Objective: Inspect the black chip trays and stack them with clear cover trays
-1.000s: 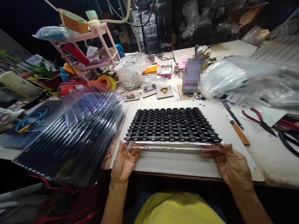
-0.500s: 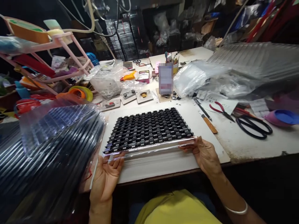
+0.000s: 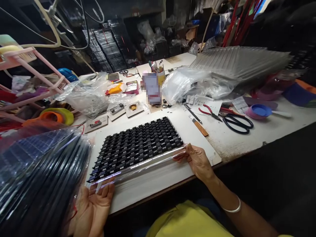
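A clear plastic tray (image 3: pixel 138 163) filled with rows of small black parts (image 3: pixel 138 143) lies on a white board (image 3: pixel 153 179) at the table's near edge. My left hand (image 3: pixel 92 205) grips the tray's near left corner, palm up under the rim. My right hand (image 3: pixel 196 159) holds its near right corner, thumb on top. A yellow garment shows below my arms.
A tall stack of filled trays (image 3: pixel 37 177) in plastic stands at the left. Empty clear trays (image 3: pixel 237 61) and plastic bags (image 3: pixel 182 84) lie at the back right. Pliers (image 3: pixel 209 112), black scissors (image 3: pixel 238 123), a wooden-handled knife (image 3: pixel 199 127) and a pink rack (image 3: pixel 32 75) surround the board.
The view has swung to the right, so the tray and both hands now sit further left in the picture. Both hands keep their hold on the tray's near corners.
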